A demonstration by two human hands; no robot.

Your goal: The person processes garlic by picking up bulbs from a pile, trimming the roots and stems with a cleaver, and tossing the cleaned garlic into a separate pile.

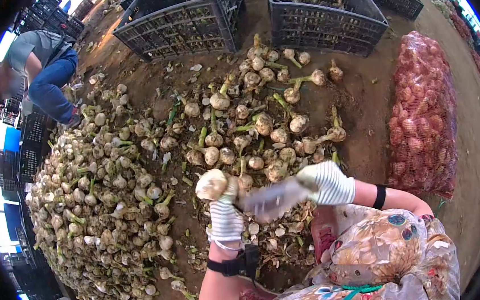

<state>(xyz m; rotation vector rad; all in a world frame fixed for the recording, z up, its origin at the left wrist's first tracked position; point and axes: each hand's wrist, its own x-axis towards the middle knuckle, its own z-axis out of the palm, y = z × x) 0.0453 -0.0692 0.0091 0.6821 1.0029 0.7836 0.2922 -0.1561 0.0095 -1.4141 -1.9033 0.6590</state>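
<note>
A striped work glove covers my left hand, whose fingers are closed around a whitish garlic bulb. In my gloved right hand is a knife. Its broad blade, smeared by motion, points left, with its tip close to the left fingers. Beyond both hands, loose garlic bulbs with green stem stubs lie scattered on the dirt floor. Peelings and cut stem bits cover the ground below the blade.
A large garlic heap fills the left side. Black plastic crates stand at the back, another crate beside them. A full red mesh sack leans at right. Another person crouches at upper left.
</note>
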